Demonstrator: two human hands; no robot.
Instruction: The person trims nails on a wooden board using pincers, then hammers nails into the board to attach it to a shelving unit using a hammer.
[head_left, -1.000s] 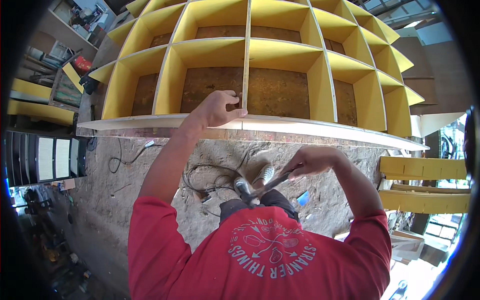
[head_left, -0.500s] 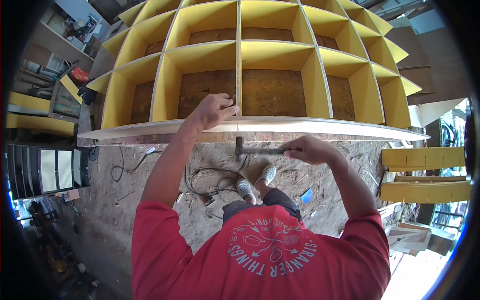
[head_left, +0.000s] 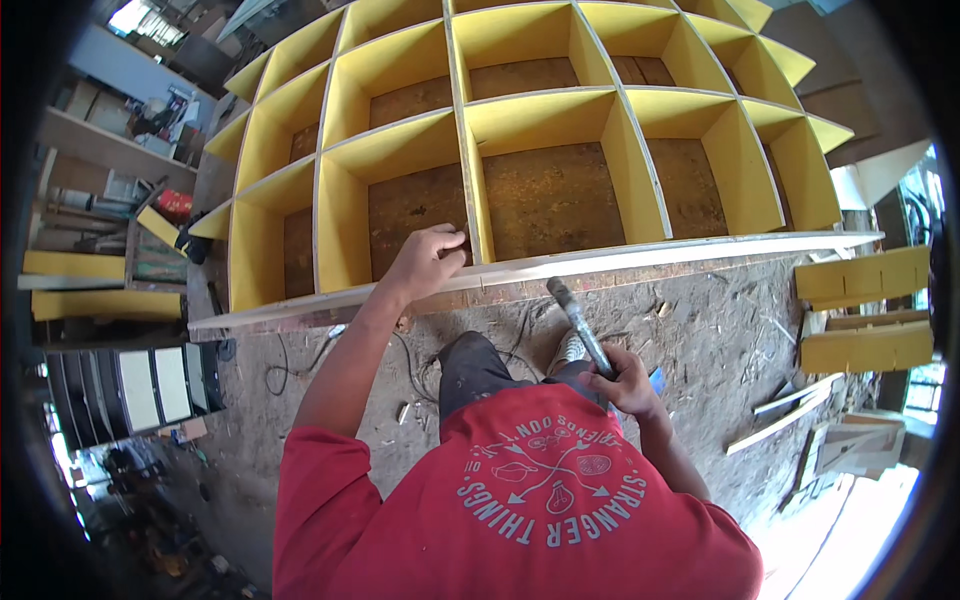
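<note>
A large yellow wooden grid of open compartments (head_left: 540, 118) lies before me, with a long pale-edged board (head_left: 590, 262) along its near side. My left hand (head_left: 428, 264) reaches over this board, fingers bent and drawn together beside the middle yellow divider (head_left: 471, 190), close to where the two meet. Whatever its fingertips may hold is hidden. My right hand (head_left: 628, 381) is wrapped round the handle of a hammer (head_left: 588, 332), in front of my body. The hammer slants away to the far left, its head just short of the board and apart from it.
Black cables (head_left: 280, 375) and wood scraps lie on the rough dirt floor (head_left: 720, 330) around my feet. Slotted yellow panels (head_left: 865, 275) are stacked at the right. A dark cabinet with pale panels (head_left: 150, 385) stands at the left, below more yellow boards (head_left: 105, 305).
My right hand has drawn the hammer back toward my body, turning it from sideways to slanting away from me. My left hand stays by the same divider, fingers more curled. The view has shifted.
</note>
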